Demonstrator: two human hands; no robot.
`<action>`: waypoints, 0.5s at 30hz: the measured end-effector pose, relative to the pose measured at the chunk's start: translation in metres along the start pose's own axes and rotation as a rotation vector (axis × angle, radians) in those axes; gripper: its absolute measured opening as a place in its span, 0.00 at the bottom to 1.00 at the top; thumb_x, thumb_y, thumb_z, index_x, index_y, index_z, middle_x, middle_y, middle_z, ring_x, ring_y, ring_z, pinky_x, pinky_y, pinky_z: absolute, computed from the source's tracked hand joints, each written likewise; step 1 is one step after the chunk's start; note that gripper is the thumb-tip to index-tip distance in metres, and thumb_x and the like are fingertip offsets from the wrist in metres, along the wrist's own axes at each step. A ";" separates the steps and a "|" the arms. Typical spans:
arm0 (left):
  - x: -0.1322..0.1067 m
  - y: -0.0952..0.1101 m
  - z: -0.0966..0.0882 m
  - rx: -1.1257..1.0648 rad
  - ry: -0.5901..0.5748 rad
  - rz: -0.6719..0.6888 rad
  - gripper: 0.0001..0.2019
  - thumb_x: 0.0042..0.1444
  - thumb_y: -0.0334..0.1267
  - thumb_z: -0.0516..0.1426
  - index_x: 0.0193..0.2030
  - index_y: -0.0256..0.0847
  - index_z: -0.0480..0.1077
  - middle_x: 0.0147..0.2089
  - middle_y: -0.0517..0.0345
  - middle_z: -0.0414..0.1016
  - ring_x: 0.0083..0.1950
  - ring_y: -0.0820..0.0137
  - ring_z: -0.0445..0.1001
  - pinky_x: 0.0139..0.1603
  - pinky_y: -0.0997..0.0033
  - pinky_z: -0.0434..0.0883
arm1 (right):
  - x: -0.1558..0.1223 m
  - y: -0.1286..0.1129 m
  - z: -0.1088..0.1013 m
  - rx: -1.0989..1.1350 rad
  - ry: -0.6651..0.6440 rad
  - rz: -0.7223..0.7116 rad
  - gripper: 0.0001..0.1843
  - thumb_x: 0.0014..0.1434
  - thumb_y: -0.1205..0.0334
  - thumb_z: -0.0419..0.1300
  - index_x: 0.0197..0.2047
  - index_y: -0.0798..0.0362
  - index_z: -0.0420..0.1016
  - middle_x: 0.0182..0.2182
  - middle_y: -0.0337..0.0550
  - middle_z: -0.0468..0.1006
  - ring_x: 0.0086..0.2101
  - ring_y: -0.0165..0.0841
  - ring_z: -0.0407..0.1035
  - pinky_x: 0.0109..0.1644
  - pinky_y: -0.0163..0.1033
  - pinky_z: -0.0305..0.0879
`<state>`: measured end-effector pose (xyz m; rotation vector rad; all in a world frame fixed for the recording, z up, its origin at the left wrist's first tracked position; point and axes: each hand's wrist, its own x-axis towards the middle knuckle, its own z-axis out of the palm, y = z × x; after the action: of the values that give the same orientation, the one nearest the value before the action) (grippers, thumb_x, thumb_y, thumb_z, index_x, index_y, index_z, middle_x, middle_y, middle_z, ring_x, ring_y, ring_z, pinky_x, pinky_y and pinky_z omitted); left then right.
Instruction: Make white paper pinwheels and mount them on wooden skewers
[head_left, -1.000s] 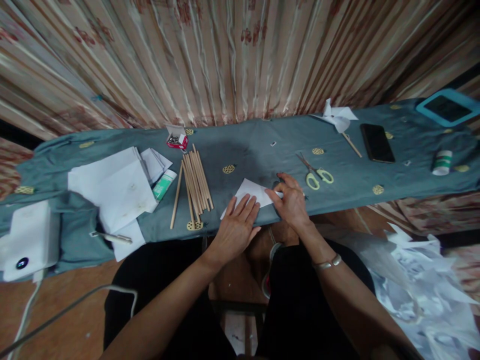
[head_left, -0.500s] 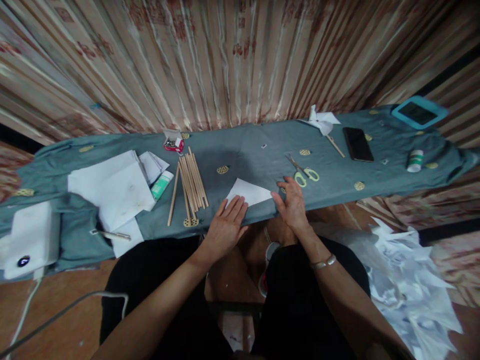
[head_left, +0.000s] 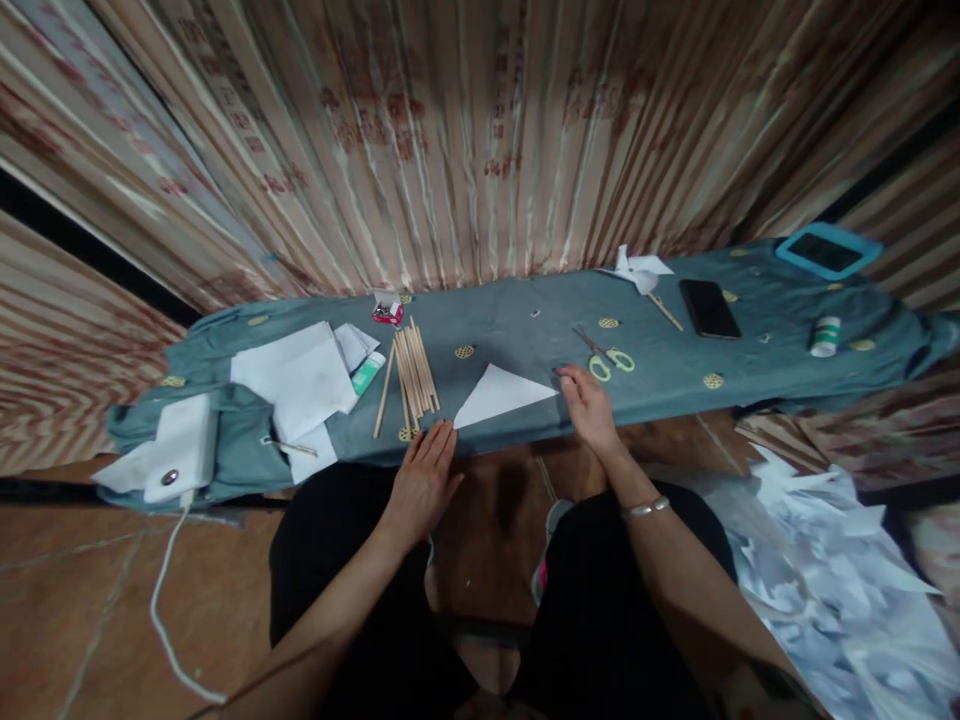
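A folded white triangular sheet of paper (head_left: 501, 392) lies flat near the front edge of the cloth-covered table. My left hand (head_left: 422, 475) rests at its left corner, fingers stretched out and laid flat. At the right tip is my right hand (head_left: 590, 410), thumb beside the corner and fingers loosely bent, not gripping the sheet. Thin wooden sticks (head_left: 414, 370) lie in a bunch just beyond my left hand. Scissors with pale green handles (head_left: 609, 360) lie behind my right hand.
At left are stacked white papers (head_left: 296, 375), a green-white tube (head_left: 367, 374), a small red box (head_left: 388, 310) and a white device with a cable (head_left: 180, 450). A paper pinwheel (head_left: 637, 270), phone (head_left: 709, 308) and glue stick (head_left: 826, 337) lie right. Paper pieces (head_left: 832, 570) heap below.
My left hand has slid left off the middle of the paper to its left corner, uncovering the sheet. The right hand stays by the right tip. The camera view has shifted.
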<state>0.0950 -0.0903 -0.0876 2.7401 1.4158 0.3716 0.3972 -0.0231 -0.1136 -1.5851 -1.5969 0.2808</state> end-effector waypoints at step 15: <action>0.019 0.006 -0.008 -0.602 0.260 -0.332 0.26 0.65 0.44 0.49 0.68 0.38 0.55 0.68 0.40 0.60 0.70 0.60 0.59 0.68 0.50 0.58 | 0.003 -0.016 -0.009 0.102 -0.133 -0.044 0.05 0.52 0.60 0.59 0.33 0.50 0.75 0.52 0.50 0.75 0.54 0.43 0.68 0.59 0.55 0.60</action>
<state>0.1086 -0.0798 -0.0752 1.9971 1.4679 0.9726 0.3926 -0.0261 -0.0962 -1.4780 -1.6894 0.4451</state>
